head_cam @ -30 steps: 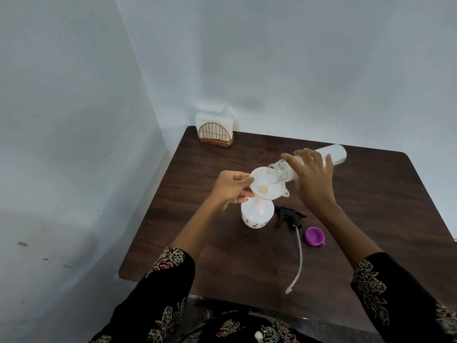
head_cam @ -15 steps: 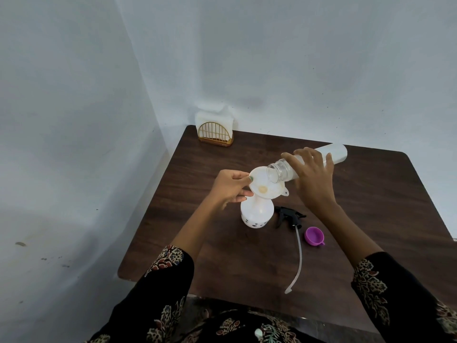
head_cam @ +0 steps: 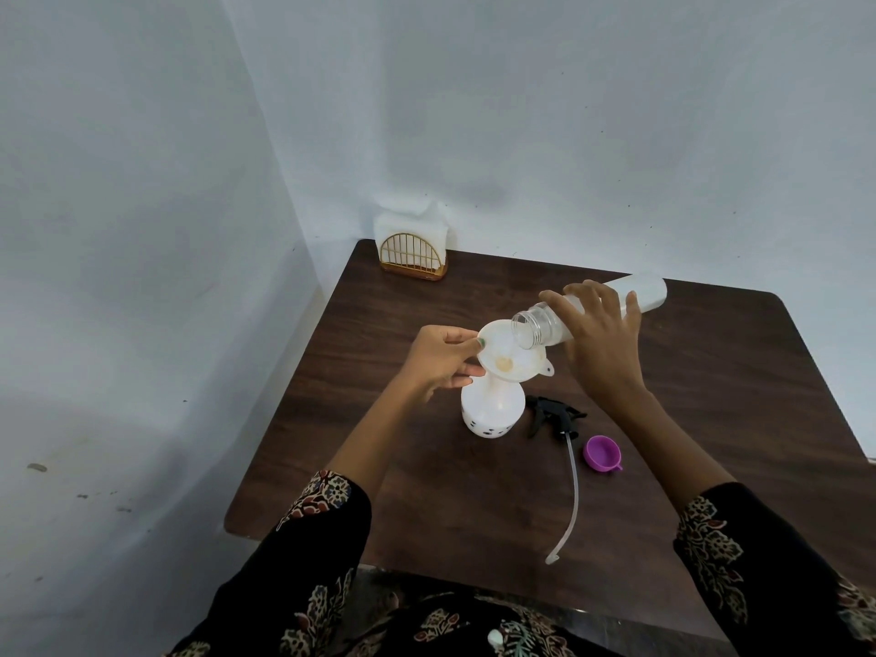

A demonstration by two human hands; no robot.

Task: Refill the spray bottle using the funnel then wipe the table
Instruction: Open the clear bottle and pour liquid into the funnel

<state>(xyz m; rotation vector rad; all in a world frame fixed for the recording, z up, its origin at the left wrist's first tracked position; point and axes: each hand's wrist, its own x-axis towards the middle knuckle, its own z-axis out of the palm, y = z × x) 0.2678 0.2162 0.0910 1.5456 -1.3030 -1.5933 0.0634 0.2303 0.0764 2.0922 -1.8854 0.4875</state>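
- Spray bottle (head_cam: 493, 412): white, upright on the dark wood table (head_cam: 426, 490), left of centre, its top off.
- Funnel (head_cam: 509, 355): white, seated in the bottle's neck, small tab on its right rim.
- Left hand (head_cam: 438, 360): thumb and fingers pinch the funnel's left rim.
- Right hand (head_cam: 599, 343): fingers wrapped round a clear refill bottle (head_cam: 588, 312), tipped nearly flat, open mouth over the funnel bowl.
- Flow from the mouth: cannot tell.
- Spray head (head_cam: 552, 414): black, lying on the table just right of the spray bottle, its tube (head_cam: 571, 495) trailing toward the near edge.
- Purple cap (head_cam: 602, 453): open side up, beside the tube.
- Napkin holder (head_cam: 413, 256): gold wire, white napkins, far left corner by the wall.
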